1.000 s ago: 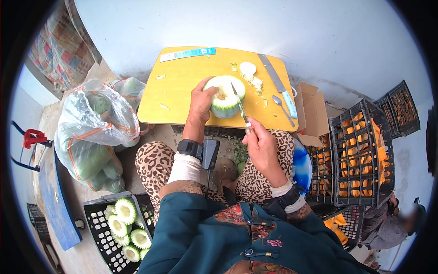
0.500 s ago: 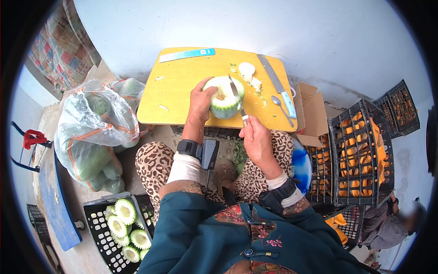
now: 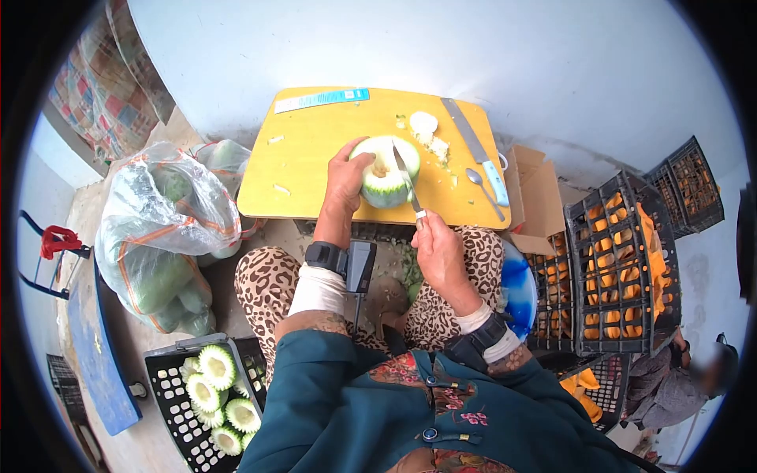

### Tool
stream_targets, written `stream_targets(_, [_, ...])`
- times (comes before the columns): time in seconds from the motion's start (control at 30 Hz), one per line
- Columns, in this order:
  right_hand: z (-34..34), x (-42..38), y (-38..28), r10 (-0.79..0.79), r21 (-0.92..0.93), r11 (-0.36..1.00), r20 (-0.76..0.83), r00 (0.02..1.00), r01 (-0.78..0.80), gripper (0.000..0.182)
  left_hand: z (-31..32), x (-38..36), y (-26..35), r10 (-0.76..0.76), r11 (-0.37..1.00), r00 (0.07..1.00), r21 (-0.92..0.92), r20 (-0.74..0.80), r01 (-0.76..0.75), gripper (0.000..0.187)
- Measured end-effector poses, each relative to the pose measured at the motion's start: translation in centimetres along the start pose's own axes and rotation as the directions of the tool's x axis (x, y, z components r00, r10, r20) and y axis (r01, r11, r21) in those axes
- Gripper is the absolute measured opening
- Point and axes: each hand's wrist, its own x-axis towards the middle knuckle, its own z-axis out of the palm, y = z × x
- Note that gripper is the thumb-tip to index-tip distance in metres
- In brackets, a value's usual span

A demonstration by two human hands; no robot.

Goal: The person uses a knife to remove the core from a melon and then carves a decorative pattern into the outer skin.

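A green gourd (image 3: 384,197) with a pale, hollowed top and a notched rim stands at the front edge of the yellow table (image 3: 307,142). My left hand (image 3: 344,180) grips its left side, thumb over the rim. In my right hand (image 3: 438,244) is the handle of a small knife (image 3: 405,172), its blade lying across the right part of the gourd's cut top. Behind the gourd are a white round piece (image 3: 423,123) and pale scraps. To the right lie a large knife (image 3: 473,142) and a spoon (image 3: 483,191).
A blue-white strip (image 3: 323,99) lies at the table's back. Bagged gourds (image 3: 162,260) stand left, above a black crate (image 3: 169,394) of carved pieces. Right are a cardboard box (image 3: 539,197), crates with orange pieces (image 3: 615,268) and another person (image 3: 678,394).
My right hand and the small knife have shifted slightly down in the view, the blade now steeper over the gourd's rim. My left hand keeps its hold on the gourd.
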Motion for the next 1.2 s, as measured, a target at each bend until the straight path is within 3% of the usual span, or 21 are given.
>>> stream_targets(0.3, [-0.2,-1.8,1.9,0.082,0.155,0.984,0.073,0.994,-0.092,0.023,0.0,-0.2,0.0,-0.011,1.000,1.000,-0.015,0.013,0.011,0.040])
stream_targets(0.4, [-1.1,-2.3,0.9,-0.030,0.044,0.999,0.023,0.999,0.029,0.025,-0.1,-0.1,0.0,0.002,1.000,1.000,-0.010,0.014,-0.002,0.042])
stream_targets(0.5, [-2.0,-3.8,1.8,0.062,0.237,0.964,0.243,0.968,-0.121,0.028,-0.2,-0.1,0.0,0.005,1.000,1.000,-0.013,0.011,-0.005,0.044])
stream_targets(0.63, [-2.6,-5.0,2.6,0.033,0.314,0.945,0.172,0.985,-0.086,0.032,-0.3,-0.4,0.3,-0.004,1.000,0.999,0.013,0.048,0.004,0.044])
stream_targets(0.73, [-3.3,-4.1,2.5,0.152,0.321,0.936,0.007,0.988,-0.146,0.031,-0.3,-0.4,0.3,-0.003,1.000,0.995,0.014,0.095,0.002,0.044])
stream_targets(0.83, [-2.6,-2.8,2.5,0.154,0.388,0.920,-0.232,0.961,-0.054,0.038,-0.2,-0.3,0.1,0.005,1.000,0.996,0.011,0.087,-0.006,0.046])
stream_targets(0.93, [-1.2,-1.8,3.7,0.100,0.186,0.981,-0.247,0.964,-0.054,0.044,-0.2,0.1,-0.2,0.014,0.998,1.000,0.055,0.021,-0.015,0.051])
stream_targets(0.97, [-0.8,-1.6,4.3,0.107,0.039,0.994,-0.096,0.990,-0.104,0.045,-0.2,0.2,-0.4,0.018,0.997,1.000,0.077,-0.005,-0.017,0.053])
stream_targets(1.03, [0.1,-1.3,6.0,0.148,0.128,0.980,0.049,0.988,-0.153,0.038,0.0,0.1,-0.2,-0.001,0.997,1.000,0.076,-0.008,0.001,0.048])
stream_targets(1.2, [0.5,-0.8,5.7,0.130,0.163,0.981,-0.173,0.976,-0.102,0.034,-0.4,-0.1,-0.4,0.018,0.999,1.000,0.046,0.012,-0.019,0.050])
